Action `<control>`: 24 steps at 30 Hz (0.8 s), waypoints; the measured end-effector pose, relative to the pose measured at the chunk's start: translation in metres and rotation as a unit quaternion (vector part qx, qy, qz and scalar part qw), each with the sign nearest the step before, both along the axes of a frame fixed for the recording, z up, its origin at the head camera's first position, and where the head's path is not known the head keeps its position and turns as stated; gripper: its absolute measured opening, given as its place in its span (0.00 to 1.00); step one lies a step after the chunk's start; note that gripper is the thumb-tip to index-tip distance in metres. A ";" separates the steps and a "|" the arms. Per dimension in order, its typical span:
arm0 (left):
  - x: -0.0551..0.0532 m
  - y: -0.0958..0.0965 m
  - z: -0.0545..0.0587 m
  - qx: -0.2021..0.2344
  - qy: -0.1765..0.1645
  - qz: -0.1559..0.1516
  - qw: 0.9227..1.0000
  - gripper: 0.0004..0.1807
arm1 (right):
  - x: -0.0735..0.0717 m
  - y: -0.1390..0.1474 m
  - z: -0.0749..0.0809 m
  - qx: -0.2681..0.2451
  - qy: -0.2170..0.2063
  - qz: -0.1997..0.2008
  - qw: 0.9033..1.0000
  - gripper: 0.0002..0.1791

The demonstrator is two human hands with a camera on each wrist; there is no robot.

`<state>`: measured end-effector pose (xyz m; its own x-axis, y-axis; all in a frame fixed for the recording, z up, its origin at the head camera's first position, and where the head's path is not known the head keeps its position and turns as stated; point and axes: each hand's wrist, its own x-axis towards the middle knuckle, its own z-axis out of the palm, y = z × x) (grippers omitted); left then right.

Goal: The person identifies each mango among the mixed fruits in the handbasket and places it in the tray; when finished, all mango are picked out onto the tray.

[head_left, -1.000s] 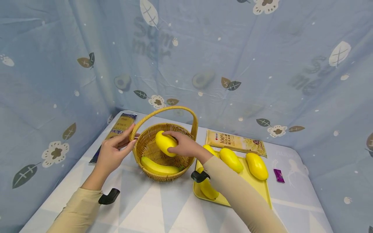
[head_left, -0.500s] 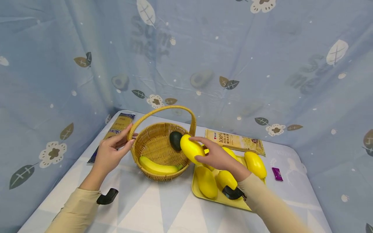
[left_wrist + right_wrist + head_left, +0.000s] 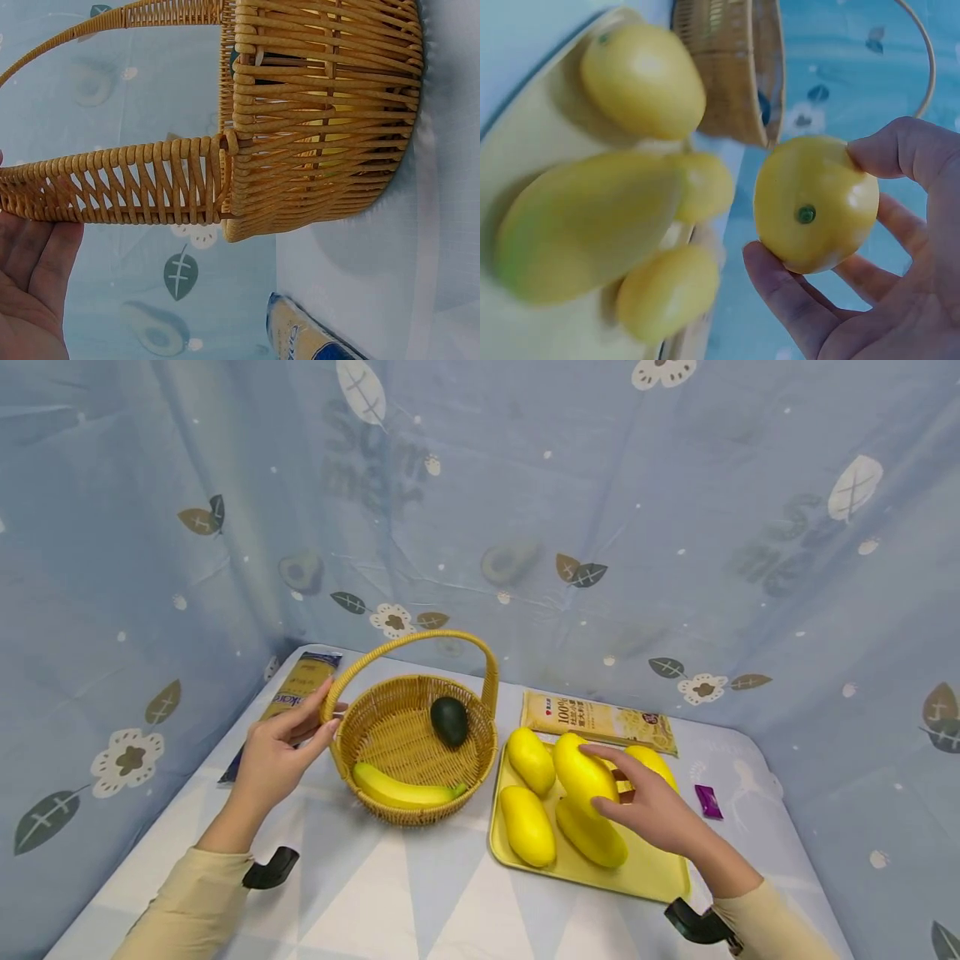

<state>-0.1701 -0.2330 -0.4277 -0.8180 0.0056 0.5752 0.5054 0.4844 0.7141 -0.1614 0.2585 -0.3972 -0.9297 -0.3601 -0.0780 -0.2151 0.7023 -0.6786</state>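
Observation:
My left hand (image 3: 279, 752) pinches the lower left part of the handle of a yellow wicker basket (image 3: 411, 817); in the left wrist view the fingers (image 3: 54, 259) pass behind the handle strip. Inside the basket lie a green-tipped banana (image 3: 405, 788) and a dark green avocado (image 3: 449, 722). My right hand (image 3: 651, 800) grips a yellow mango (image 3: 587, 770) over a pale yellow tray (image 3: 645, 881), thumb on one side and fingers on the other. In the right wrist view the stem end of this mango (image 3: 810, 210) faces the camera. Several other mangoes (image 3: 528, 827) lie on the tray.
Behind the tray lies a spaghetti packet (image 3: 600, 722). Another pasta packet (image 3: 303, 681), blue and yellow, is left of the basket, partly behind my left hand. A small purple wrapped sweet (image 3: 708, 802) sits right of the tray. Blue patterned curtain (image 3: 525, 485) encloses the table.
My right hand has carried the mango out of the basket, rightward to above the tray. The avocado in the basket has come into view. My left hand keeps its hold on the handle.

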 end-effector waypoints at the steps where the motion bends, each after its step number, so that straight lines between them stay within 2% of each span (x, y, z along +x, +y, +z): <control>1: 0.000 0.000 0.000 0.000 0.001 0.000 1.000 0.37 | 0.004 0.007 -0.001 0.004 0.002 -0.008 1.000 0.36; 8: 0.001 0.000 0.003 0.001 0.000 0.001 1.000 0.38 | 0.024 0.050 -0.015 0.023 -0.009 -0.066 0.998 0.37; 14: 0.002 0.000 0.004 0.008 -0.003 -0.007 1.000 0.38 | 0.036 0.080 -0.037 0.056 -0.061 -0.105 0.991 0.40; 19: 0.002 0.000 0.004 0.015 -0.004 -0.009 1.000 0.38 | 0.042 0.090 -0.058 0.075 -0.079 -0.113 0.988 0.41; 24: 0.002 0.001 0.004 0.012 -0.009 -0.012 1.000 0.37 | 0.049 0.092 -0.073 0.092 -0.068 -0.109 0.987 0.41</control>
<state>-0.1681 -0.2323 -0.4234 -0.8277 0.0108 0.5611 0.5037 0.4548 0.7344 -0.1126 0.3504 -0.4706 -0.9601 -0.1198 -0.2527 0.0398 0.8360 -0.5473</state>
